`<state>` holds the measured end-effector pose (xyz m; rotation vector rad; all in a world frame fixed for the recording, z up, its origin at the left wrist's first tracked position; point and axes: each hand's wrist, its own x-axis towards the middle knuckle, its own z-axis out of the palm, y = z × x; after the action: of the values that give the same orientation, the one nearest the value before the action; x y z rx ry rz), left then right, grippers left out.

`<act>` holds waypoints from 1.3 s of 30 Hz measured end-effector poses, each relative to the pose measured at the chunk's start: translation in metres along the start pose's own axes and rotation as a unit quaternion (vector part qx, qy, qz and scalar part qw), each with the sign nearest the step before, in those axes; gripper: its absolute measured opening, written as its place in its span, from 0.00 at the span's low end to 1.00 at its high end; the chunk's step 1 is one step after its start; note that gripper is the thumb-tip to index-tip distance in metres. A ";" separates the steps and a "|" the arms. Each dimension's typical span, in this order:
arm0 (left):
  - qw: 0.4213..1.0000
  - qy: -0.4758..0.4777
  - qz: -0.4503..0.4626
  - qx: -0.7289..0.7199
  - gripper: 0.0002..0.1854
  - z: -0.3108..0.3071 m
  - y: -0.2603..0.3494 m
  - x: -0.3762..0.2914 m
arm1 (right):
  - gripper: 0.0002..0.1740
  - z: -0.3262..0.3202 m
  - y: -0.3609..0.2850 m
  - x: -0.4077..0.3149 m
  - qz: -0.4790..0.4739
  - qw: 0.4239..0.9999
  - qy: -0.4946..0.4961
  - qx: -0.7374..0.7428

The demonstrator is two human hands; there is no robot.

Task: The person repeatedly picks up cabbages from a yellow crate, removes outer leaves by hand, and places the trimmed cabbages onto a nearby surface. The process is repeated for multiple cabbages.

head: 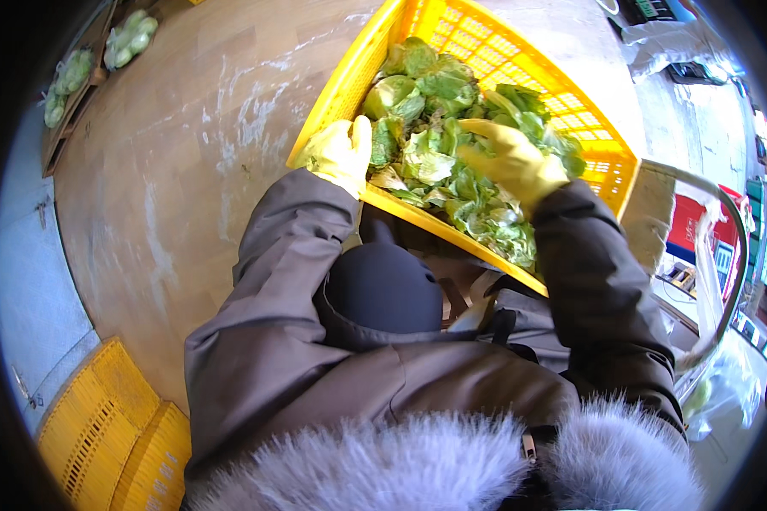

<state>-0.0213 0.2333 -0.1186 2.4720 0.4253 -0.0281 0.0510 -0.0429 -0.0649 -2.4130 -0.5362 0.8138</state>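
Note:
A yellow plastic crate (447, 231) stands tilted in front of me, its floor and lower walls covered by loose green lettuce-like leaves (425, 156), some browned at the edges. My left hand (337, 153), in a yellow rubber glove, grips the crate's near left corner, with the thumb on the inner side. Over the leaves in the middle of the crate is my right hand (514, 160), gloved the same way and blurred by motion. Its fingers are spread, and nothing can be made out between them. Whether the fingertips touch the leaves is not clear.
Yellow crates (112, 434) stand at lower left. Bags of pale green vegetables (131, 39) lie by a wooden pallet (70, 121) at upper left. To the right are a curved metal bar (735, 268), a red container (690, 220) and a clear plastic bag (728, 389).

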 end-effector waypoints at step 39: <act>1.000 0.025 -0.004 -0.018 0.18 -0.009 0.020 -0.005 | 0.71 0.092 0.117 0.135 0.180 0.926 -0.150 -0.297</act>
<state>-0.0203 0.2220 -0.0997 2.4397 0.4529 0.0368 0.1142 -0.0322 -0.2553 -3.0187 -0.5125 1.3545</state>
